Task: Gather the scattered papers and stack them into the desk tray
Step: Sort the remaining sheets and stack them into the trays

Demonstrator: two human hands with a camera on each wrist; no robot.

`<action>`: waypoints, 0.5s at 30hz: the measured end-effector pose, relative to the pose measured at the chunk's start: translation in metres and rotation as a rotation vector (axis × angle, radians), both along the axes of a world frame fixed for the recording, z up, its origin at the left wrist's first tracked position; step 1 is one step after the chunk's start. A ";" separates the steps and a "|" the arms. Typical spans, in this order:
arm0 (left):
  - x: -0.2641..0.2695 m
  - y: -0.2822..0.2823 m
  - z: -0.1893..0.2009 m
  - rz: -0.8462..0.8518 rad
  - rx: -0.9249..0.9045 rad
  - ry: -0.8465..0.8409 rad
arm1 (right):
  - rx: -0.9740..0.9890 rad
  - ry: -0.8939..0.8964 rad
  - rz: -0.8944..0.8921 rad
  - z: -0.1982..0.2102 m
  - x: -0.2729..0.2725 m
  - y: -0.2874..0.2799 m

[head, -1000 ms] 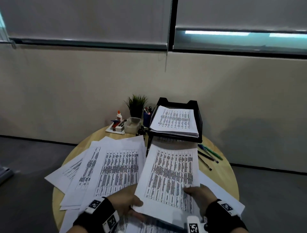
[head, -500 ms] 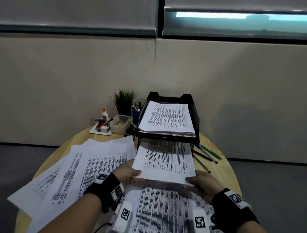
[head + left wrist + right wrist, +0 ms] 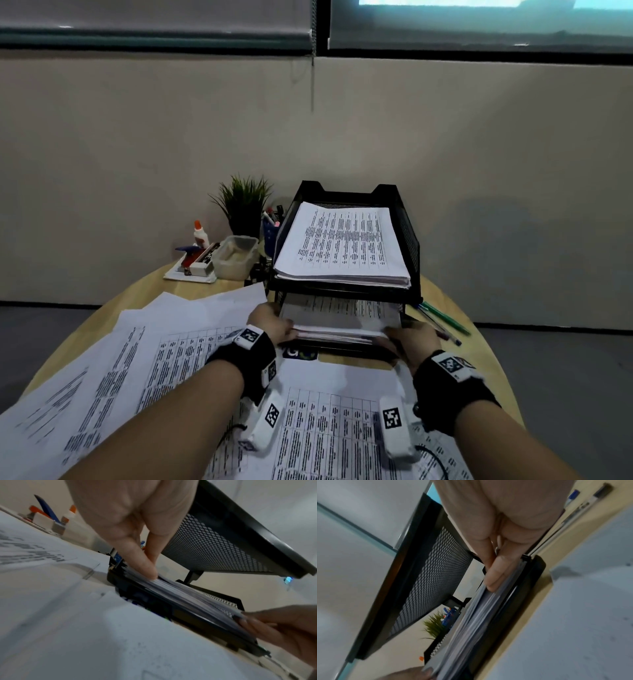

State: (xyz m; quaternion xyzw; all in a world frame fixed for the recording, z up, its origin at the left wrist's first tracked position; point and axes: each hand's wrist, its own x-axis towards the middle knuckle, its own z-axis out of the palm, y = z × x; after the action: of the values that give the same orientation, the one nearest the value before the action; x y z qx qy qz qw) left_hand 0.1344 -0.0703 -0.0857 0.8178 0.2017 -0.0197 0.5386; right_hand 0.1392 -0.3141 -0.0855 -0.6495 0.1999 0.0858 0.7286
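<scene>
Wrist views show fingers (image 3: 140,561) pinching papers (image 3: 188,592).

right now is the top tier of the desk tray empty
No, the top tier of the desk tray holds a thick stack of printed papers.

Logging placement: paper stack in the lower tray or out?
In: paper stack lies in lower tray, front edge at its lip, left grip and right grip holding the corners.

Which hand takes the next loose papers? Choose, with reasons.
Left, probably. Both hands grip the stack; the left hand is beside the wide spread of loose papers, the right hand beside pens.
</scene>
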 end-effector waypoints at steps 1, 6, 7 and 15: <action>0.001 0.000 -0.003 0.033 0.040 0.013 | -0.049 0.018 -0.002 -0.001 0.001 0.000; 0.000 0.004 -0.010 0.106 -0.013 0.051 | -0.299 0.077 0.024 0.002 -0.005 -0.004; -0.006 0.004 -0.007 0.105 0.019 0.048 | -0.346 0.082 0.050 0.004 -0.009 -0.006; -0.087 0.008 0.000 0.019 0.175 0.043 | -0.378 0.070 0.154 0.013 -0.085 -0.018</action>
State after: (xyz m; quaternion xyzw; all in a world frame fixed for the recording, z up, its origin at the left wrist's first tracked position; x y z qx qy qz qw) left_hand 0.0476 -0.0620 -0.0858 0.8592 0.2219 -0.0143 0.4609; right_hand 0.0540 -0.3320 -0.0728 -0.7847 0.1874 0.1248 0.5775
